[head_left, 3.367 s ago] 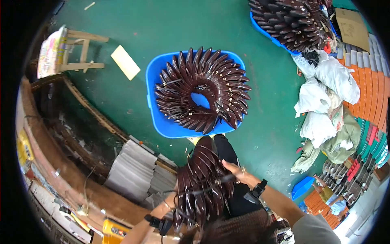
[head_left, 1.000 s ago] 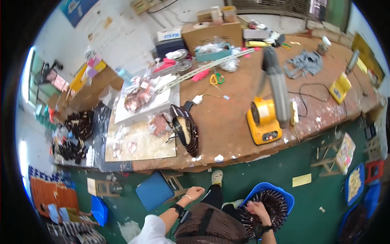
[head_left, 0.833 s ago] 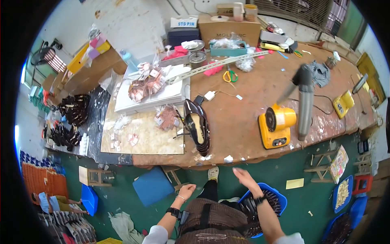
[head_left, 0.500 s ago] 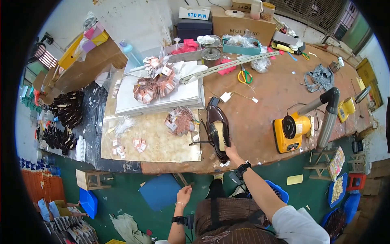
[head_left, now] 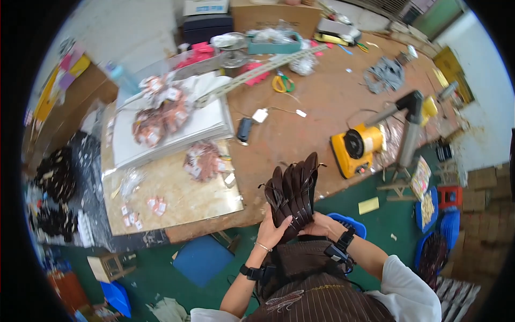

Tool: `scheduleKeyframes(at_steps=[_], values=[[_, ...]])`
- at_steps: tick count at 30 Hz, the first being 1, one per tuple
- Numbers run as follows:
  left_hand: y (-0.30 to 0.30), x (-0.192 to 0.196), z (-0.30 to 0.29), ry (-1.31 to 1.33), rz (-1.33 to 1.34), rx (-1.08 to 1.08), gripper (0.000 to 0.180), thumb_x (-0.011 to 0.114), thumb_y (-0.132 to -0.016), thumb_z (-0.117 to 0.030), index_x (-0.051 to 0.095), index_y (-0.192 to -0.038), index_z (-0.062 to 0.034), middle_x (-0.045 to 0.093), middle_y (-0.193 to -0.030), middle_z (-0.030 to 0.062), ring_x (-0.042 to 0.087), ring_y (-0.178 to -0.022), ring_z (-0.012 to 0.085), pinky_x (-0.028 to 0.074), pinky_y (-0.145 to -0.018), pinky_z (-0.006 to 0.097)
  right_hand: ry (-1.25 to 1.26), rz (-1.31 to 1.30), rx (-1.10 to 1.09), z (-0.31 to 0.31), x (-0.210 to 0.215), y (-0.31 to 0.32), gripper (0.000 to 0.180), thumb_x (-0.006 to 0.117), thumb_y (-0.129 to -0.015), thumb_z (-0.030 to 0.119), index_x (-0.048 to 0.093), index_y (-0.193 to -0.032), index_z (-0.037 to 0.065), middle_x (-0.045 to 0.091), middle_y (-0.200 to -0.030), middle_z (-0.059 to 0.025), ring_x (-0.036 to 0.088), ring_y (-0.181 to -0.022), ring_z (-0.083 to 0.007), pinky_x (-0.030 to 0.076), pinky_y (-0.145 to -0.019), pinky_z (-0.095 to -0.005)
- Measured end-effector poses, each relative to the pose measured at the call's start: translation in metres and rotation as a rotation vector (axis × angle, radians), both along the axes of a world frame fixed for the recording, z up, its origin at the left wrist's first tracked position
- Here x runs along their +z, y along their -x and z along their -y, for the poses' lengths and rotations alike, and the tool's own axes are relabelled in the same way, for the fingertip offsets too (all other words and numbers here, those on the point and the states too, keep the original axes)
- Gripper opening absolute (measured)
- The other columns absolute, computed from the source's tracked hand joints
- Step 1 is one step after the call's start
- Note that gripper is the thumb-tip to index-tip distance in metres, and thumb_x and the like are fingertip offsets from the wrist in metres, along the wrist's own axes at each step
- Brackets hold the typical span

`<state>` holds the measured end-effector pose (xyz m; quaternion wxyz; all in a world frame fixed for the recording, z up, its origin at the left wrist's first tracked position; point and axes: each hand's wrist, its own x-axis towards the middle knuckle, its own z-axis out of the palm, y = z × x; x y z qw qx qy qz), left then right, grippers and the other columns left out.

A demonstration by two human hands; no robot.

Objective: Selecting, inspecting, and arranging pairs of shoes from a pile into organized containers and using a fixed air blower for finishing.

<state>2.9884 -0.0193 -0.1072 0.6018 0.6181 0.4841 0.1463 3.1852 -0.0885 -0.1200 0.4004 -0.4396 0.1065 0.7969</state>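
Observation:
A bunch of several dark brown shoes [head_left: 292,193], nested side by side with thin laces sticking out, is held upright before my waist at the table's front edge. My left hand [head_left: 272,229] is closed round its left side, with the thumb across the lower part. Against the lower right side presses my right hand [head_left: 320,225]; its fingers are partly hidden behind the shoes. A small black device [head_left: 244,130] lies on the table beyond them, beside a white tag [head_left: 260,115] on a cord.
On the left, a stack of white boards [head_left: 177,145] carries bundles of tags [head_left: 163,115]. A yellow machine with a grey pipe [head_left: 357,147] stands at right. Scissors [head_left: 283,82] and a long slotted metal bar [head_left: 263,70] lie farther back. A blue basket [head_left: 351,224] is below the edge.
My right hand has drawn the shoe from the table toward my body. My left hand has risen from my side to grip it, and several nested shoes now show. The view has shifted.

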Motion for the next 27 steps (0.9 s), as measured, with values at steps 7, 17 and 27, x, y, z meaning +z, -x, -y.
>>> scheduleKeyframes(at_steps=[7,17,27], values=[[-0.059,0.014,0.023,0.295,0.156,-0.376,0.103,0.069,-0.081,-0.05,0.012,-0.143,0.0084,0.047,-0.128,0.0377,0.045,-0.126,0.0429,0.037,-0.105,0.04,-0.154,-0.462,-0.465,0.107,0.023,-0.042,0.041,0.034,-0.101,0.023,0.046,-0.129,-0.003,0.049,-0.134,-0.0205,0.049,-0.123,-0.0333,0.038,-0.107,-0.0521],[-0.2,0.05,0.05,0.12,0.159,-0.554,0.051,0.071,-0.084,-0.029,0.056,-0.12,0.0036,0.066,-0.109,0.0166,0.064,-0.101,0.0263,0.048,-0.086,0.035,-0.274,-0.144,-0.958,0.172,0.029,-0.104,0.036,0.045,-0.096,0.021,0.053,-0.122,-0.003,0.052,-0.131,-0.0199,0.047,-0.124,-0.033,0.034,-0.11,-0.0497],[-0.31,0.047,0.072,-0.167,0.188,-0.511,0.036,0.071,-0.083,-0.023,0.066,-0.108,0.0024,0.068,-0.097,0.0191,0.066,-0.09,0.0302,0.049,-0.082,0.034,-0.381,-0.008,-1.028,0.184,0.023,-0.207,0.033,0.053,-0.094,0.021,0.057,-0.119,0.001,0.058,-0.125,-0.0148,0.054,-0.118,-0.0295,0.041,-0.104,-0.0481]])
